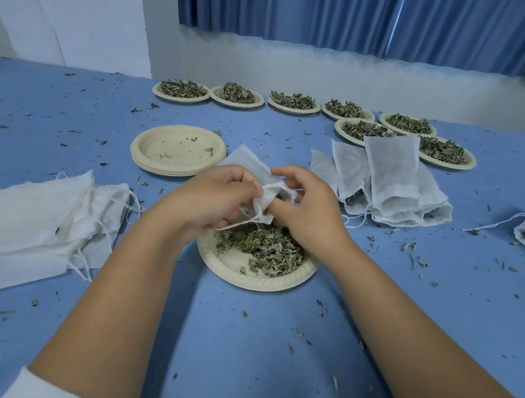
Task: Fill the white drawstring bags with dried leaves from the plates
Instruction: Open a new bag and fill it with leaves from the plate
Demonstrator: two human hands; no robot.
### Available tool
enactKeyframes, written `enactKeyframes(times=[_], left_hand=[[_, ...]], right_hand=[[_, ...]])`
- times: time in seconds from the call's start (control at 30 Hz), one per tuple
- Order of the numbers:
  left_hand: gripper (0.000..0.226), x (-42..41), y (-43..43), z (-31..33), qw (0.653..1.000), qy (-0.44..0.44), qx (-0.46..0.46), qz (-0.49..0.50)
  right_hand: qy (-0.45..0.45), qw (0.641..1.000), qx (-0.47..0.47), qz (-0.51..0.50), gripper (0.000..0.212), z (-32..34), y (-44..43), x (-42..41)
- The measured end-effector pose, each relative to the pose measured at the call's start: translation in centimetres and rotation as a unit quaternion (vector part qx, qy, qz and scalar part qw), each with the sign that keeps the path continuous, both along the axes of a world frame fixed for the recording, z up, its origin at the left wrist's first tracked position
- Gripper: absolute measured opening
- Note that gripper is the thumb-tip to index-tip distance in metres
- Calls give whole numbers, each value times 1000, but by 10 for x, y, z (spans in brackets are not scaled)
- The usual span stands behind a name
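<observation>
Pinching the mouth of a white drawstring bag (248,164) with left hand (218,193) and right hand (307,204), both curled on its rim, just above the plate (244,277) of dried leaves (264,249). Noting empty bags (18,220) at left, filled bags (390,182) at right, stacked empty plates (175,144) beyond.

no readable text, labels, brands, numbers or signs anywhere, bags and plates all plain

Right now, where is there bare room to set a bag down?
Bare but for crumbs: the cloth between the forearms, nearer than the leaf plate, and far left beyond the stacked plates. Crowded: back right, filled bags and full plates.
</observation>
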State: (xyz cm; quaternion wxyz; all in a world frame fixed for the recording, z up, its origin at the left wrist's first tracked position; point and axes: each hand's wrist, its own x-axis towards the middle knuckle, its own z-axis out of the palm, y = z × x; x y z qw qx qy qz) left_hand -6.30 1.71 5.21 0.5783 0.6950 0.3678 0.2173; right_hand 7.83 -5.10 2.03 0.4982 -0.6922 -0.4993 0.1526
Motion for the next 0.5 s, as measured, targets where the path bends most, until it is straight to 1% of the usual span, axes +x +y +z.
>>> enactKeyframes(times=[0.1, 0.13, 0.17, 0.23, 0.33, 0.37, 0.43, 0.47, 0.5], left_hand=[[15, 1, 4, -2, 997, -30, 27, 71], [15, 0, 6, -2, 995, -34, 36, 90], [15, 0, 7, -3, 993, -36, 42, 107], [16, 0, 8, -4, 990, -39, 44, 132], [18, 1, 10, -4, 983, -56, 52, 164], [18, 1, 10, -5, 981, -62, 58, 174], [18, 1, 11, -5, 979, -62, 68, 181], [17, 1, 10, -5, 980, -59, 70, 177], [15, 1, 11, -6, 982, -54, 70, 169]], right_hand=[[141, 986, -13, 85, 38, 6, 0, -2], [161, 981, -25, 105, 34, 7, -1, -3], [154, 981, -36, 109, 31, 8, -1, -3], [96, 991, -43, 77, 27, 8, -1, -3], [-24, 999, -37, 21, 20, 9, -3, 3], [-67, 996, -51, 26, 16, 10, -4, 6], [-131, 982, -113, 74, 11, 14, -9, 12], [-161, 969, -154, 104, 21, 16, -12, 14], [-192, 953, -193, 133, 36, 17, -14, 15]])
